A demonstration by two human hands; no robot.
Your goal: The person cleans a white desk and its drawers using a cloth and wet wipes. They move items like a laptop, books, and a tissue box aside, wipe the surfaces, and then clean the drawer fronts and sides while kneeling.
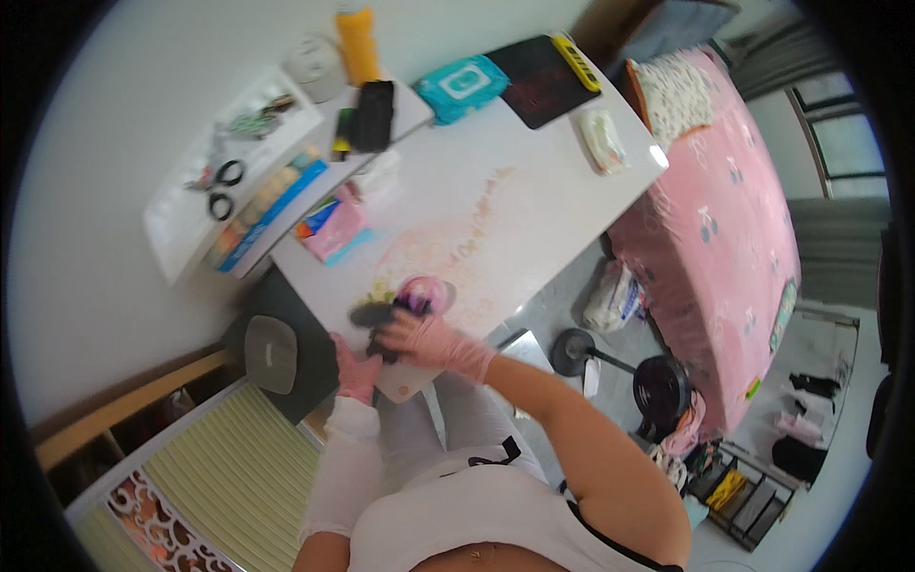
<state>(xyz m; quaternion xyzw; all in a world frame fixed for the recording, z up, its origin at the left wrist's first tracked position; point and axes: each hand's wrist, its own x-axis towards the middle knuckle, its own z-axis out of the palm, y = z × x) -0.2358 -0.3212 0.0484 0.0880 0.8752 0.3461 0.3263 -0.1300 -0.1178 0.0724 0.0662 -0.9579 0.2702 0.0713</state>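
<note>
My right hand [429, 344], in a thin pink glove, reaches over a black object [382, 334] at the near end of the white table [436, 189]. Motion blur hides whether the fingers grip that object or only touch it. A round pink and purple thing [425, 292] lies just beyond the fingertips; its kind is unclear. My left hand [357, 370], in a matching pink glove with a white sleeve cuff, is at the table's left edge, close to the black object. Its finger hold cannot be made out.
Colourful packets [334, 229] lie by a raised shelf [411, 114] bearing a black case [374, 116]. Farther off are a teal wipes pack [463, 87], a black mat [540, 82] and a small white pack [602, 141]. A grey stool [271, 355] stands left, a pink bed [715, 236] right.
</note>
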